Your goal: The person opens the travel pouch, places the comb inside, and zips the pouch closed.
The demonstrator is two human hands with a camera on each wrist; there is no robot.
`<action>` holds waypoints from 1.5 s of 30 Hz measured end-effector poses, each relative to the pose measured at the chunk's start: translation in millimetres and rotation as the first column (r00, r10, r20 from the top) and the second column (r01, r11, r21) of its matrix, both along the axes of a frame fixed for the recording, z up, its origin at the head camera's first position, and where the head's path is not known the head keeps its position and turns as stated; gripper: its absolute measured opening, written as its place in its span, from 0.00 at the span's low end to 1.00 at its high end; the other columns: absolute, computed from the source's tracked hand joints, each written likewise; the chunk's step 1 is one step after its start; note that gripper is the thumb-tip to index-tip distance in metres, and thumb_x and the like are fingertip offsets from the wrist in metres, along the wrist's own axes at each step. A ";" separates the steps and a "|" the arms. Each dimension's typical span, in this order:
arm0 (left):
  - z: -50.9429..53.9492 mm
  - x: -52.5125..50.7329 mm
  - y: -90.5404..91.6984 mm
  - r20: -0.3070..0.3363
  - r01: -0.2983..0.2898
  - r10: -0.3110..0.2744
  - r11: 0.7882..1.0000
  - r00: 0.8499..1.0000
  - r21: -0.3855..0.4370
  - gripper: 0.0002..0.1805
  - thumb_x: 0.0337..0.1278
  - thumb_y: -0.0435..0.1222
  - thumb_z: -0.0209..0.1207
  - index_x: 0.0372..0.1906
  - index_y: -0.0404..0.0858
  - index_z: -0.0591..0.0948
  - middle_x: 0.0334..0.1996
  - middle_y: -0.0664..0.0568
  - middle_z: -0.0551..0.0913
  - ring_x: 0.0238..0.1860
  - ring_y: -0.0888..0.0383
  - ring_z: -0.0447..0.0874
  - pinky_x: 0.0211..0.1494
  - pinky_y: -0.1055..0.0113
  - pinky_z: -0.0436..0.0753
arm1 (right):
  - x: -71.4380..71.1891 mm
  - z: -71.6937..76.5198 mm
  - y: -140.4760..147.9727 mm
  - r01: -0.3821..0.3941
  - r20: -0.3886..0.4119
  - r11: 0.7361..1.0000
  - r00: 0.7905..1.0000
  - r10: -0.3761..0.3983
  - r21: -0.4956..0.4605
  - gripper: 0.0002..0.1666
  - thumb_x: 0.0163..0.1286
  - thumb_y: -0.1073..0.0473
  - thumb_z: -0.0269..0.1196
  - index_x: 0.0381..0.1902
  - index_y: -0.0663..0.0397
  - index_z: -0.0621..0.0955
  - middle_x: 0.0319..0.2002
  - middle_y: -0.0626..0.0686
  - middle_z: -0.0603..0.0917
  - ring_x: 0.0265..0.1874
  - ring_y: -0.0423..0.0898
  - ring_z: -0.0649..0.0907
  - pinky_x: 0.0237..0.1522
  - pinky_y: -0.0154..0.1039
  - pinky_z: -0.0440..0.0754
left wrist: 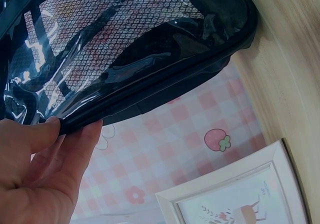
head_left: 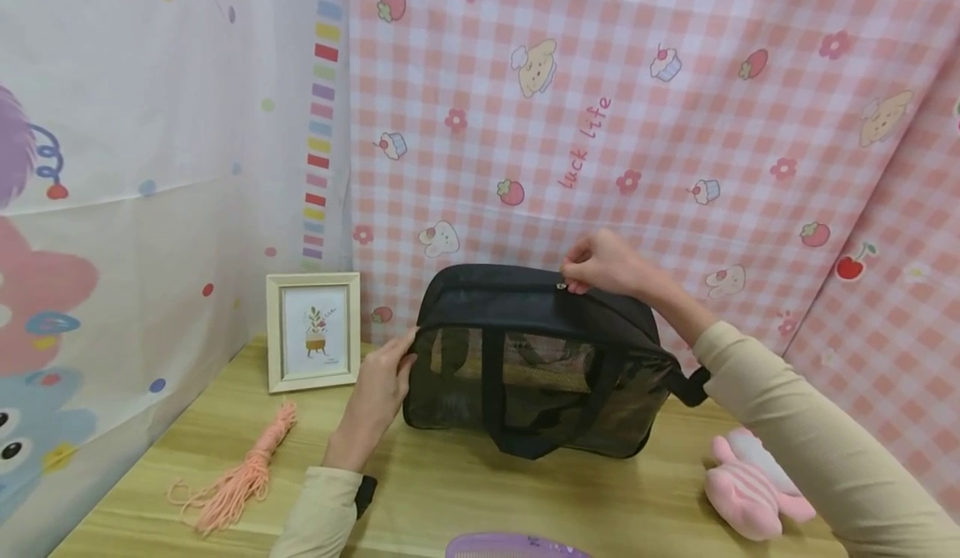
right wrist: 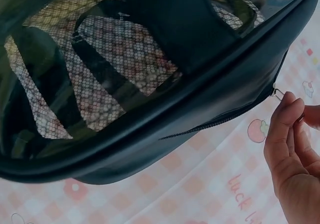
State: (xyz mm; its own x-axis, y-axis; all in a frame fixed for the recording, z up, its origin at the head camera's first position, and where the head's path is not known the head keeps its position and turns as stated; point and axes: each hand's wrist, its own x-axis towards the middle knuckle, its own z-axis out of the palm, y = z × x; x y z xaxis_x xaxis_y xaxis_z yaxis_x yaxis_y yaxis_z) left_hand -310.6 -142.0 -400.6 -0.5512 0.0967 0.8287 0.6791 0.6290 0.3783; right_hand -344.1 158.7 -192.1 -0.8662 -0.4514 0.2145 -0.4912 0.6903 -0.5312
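Observation:
A black bag (head_left: 457, 300) with a see-through front panel and dangling strap handles stands upright on the wooden table. My left hand (head_left: 380, 383) pinches its left upper edge; in the left wrist view, thumb and fingers (left wrist: 82, 144) grip the dark piping. Above the bag, my right hand (head_left: 609, 265) pinches the small metal zipper pull (right wrist: 278, 92) on the top seam. Part of the zipper (right wrist: 210, 125) shows parted teeth in the right wrist view. Mesh (left wrist: 95, 39) is visible through the clear panel.
Left of the bag stands a framed picture (head_left: 351, 333). A bundle of peach cord (head_left: 251, 475) lies in front of it. A pink plush toy (head_left: 750, 491) lies at the right, near my right forearm. A purple comb (head_left: 517, 545) is cut off at the front edge. A checked curtain (head_left: 487, 67) hangs behind.

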 end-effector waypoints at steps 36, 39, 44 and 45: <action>3.3 -1.8 -4.2 -0.010 0.016 -0.016 1.000 1.000 0.002 0.21 0.53 0.19 0.60 0.53 0.33 0.80 0.42 0.36 0.83 0.42 0.42 0.83 0.40 0.57 0.84 | -4.7 4.8 -32.5 -0.056 0.002 0.998 0.998 0.056 0.030 0.13 0.67 0.67 0.56 0.34 0.73 0.84 0.24 0.56 0.84 0.24 0.50 0.85 0.30 0.37 0.85; 2.0 -2.0 -3.6 -0.010 0.018 -0.018 1.000 1.000 0.003 0.21 0.54 0.19 0.59 0.53 0.34 0.80 0.42 0.37 0.83 0.42 0.42 0.83 0.40 0.57 0.84 | -5.8 3.4 -36.7 -0.068 0.006 0.997 0.998 0.068 0.027 0.13 0.67 0.67 0.56 0.33 0.73 0.84 0.24 0.57 0.84 0.24 0.50 0.85 0.30 0.38 0.85; 0.5 -2.4 -2.8 0.011 0.020 -0.020 1.000 1.000 -0.004 0.21 0.55 0.20 0.59 0.54 0.36 0.80 0.42 0.38 0.83 0.41 0.44 0.83 0.40 0.58 0.84 | -6.6 1.8 -44.2 -0.056 0.019 0.998 0.998 0.055 0.036 0.12 0.67 0.67 0.56 0.34 0.72 0.84 0.25 0.57 0.84 0.25 0.50 0.85 0.30 0.38 0.85; 0.4 -2.3 -2.7 0.017 0.020 -0.019 1.000 1.000 -0.004 0.21 0.55 0.20 0.59 0.55 0.36 0.80 0.42 0.39 0.83 0.42 0.44 0.83 0.40 0.58 0.84 | -6.9 1.6 -45.4 -0.052 0.020 0.998 0.998 0.051 0.038 0.12 0.67 0.67 0.56 0.34 0.72 0.84 0.25 0.57 0.84 0.25 0.50 0.85 0.30 0.38 0.85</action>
